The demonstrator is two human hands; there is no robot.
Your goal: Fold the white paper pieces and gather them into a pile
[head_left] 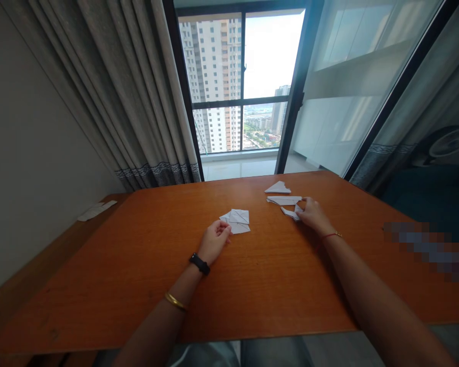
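Observation:
On the orange-brown wooden table [156, 265] lies a group of overlapping white paper pieces [239, 218] near the middle. My left hand [214, 238] is at their lower left edge, fingers curled, with a black watch on the wrist; what it holds, if anything, is too small to tell. Farther right, my right hand [312, 215] has its fingers closed at a small folded white paper [290, 213]. Just behind that paper is a long white paper strip [285, 200], close to my right fingertips. A white paper triangle [278, 187] lies behind the strip.
A flat white item [97, 210] rests on a ledge along the left wall. Grey curtains [137, 92] hang behind the table's left side, beside a window. A blurred patch [424, 250] covers something at the right edge. The table's front edge is near my legs.

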